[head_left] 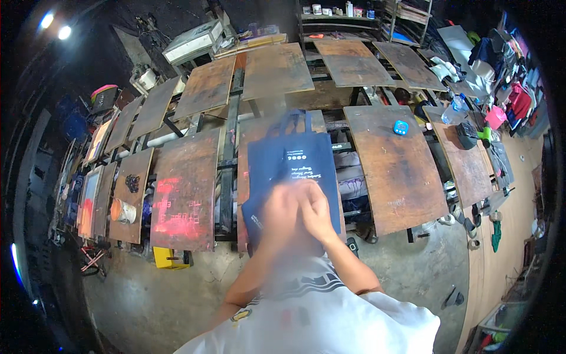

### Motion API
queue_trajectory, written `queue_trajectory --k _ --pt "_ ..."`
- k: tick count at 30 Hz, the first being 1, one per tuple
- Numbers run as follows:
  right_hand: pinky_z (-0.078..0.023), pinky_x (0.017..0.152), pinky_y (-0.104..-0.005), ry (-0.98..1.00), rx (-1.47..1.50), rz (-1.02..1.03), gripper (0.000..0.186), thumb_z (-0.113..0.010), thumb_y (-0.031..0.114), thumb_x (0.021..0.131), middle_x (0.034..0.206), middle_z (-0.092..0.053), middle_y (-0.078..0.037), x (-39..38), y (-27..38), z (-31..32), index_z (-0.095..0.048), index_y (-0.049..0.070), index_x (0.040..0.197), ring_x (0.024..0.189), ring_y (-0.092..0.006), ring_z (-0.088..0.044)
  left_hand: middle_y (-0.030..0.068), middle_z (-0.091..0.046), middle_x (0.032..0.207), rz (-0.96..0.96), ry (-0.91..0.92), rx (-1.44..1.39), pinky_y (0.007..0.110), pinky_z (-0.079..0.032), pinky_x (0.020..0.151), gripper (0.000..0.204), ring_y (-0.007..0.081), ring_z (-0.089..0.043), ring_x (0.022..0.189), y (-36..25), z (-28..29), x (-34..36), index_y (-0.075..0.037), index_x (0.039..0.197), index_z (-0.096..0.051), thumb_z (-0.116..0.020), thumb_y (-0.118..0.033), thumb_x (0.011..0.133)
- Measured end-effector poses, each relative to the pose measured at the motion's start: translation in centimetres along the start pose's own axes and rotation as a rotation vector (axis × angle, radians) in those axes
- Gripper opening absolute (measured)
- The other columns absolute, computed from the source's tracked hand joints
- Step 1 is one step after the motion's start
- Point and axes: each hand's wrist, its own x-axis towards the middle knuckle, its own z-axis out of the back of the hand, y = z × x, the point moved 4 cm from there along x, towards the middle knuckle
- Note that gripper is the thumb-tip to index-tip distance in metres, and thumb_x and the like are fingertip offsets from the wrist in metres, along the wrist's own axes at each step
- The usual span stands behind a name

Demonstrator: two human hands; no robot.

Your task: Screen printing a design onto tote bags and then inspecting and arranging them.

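Note:
A navy blue tote bag [271,159] with white print lies flat on a wooden board in front of me, its handles [300,122] toward the far side. Over its near half, my left hand [280,206] and my right hand [315,209] are close together. A blurred smear covers my left hand, so its fingers cannot be made out. The fingers of my right hand are curled in toward the left one. Whatever lies between them, if anything, is hidden.
Wooden boards stand in rows on a dark metal frame. A blue timer [400,127] sits on the board to the right. Further right are a clear bottle [455,111] and a pink cup [496,117]. A whitish bucket [122,210] rests on its side at left. A yellow object [171,258] is below.

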Motion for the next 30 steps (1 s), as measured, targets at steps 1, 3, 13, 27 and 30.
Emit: queue_trajectory --k 1,3,13,27,30 --pt "-0.047 0.089 -0.0299 0.0 -0.001 0.0 0.014 -0.056 0.009 0.097 0.108 -0.062 -0.012 -0.2 -0.7 -0.3 -0.062 -0.004 0.097 0.102 -0.0169 -0.059 0.0009 -0.055 0.083 0.038 -0.025 -0.02 0.021 -0.044 0.061 0.004 0.0047 -0.053 0.072 0.4 -0.3 -0.2 0.0 0.101 -0.054 -0.054 -0.003 0.098" --pt "-0.046 0.087 -0.0279 -0.059 0.255 -0.148 0.016 -0.055 0.012 0.099 0.105 -0.062 -0.008 -0.6 -2.1 -0.8 -0.062 -0.003 0.102 0.098 -0.0136 -0.057 0.0015 -0.055 0.084 0.076 -0.05 -0.038 0.021 -0.045 0.062 0.004 0.0053 -0.054 0.072 1.0 -0.6 -0.3 0.0 0.101 -0.053 -0.053 -0.003 0.099" --pt "-0.046 0.083 -0.0257 -0.051 0.576 -0.432 0.019 -0.057 0.015 0.101 0.104 -0.06 -0.003 -0.7 -4.5 -0.5 -0.061 -0.002 0.108 0.092 -0.0082 -0.054 0.0052 -0.059 0.085 0.299 0.014 -0.346 0.026 -0.049 0.069 0.013 0.0105 -0.058 0.074 0.7 0.3 0.7 0.0 0.096 -0.055 -0.05 -0.01 0.102" --pt "-0.048 0.086 -0.0305 0.002 0.033 -0.023 0.009 -0.062 0.004 0.091 0.103 -0.063 -0.013 0.2 -0.1 0.0 -0.064 -0.004 0.093 0.098 -0.0207 -0.061 0.0022 -0.061 0.078 0.225 0.143 -0.196 0.023 -0.047 0.062 0.021 0.0067 -0.059 0.071 2.3 0.4 1.1 0.0 0.09 -0.059 -0.052 -0.015 0.103" --pt "-0.047 0.087 -0.0299 0.006 0.103 -0.071 0.01 -0.062 0.006 0.092 0.103 -0.063 -0.011 0.2 -0.8 -0.2 -0.064 -0.004 0.093 0.099 -0.0183 -0.06 0.0027 -0.061 0.079 0.25 0.128 -0.176 0.024 -0.048 0.062 0.02 0.0076 -0.06 0.07 2.5 0.2 0.8 0.0 0.091 -0.058 -0.052 -0.014 0.103"
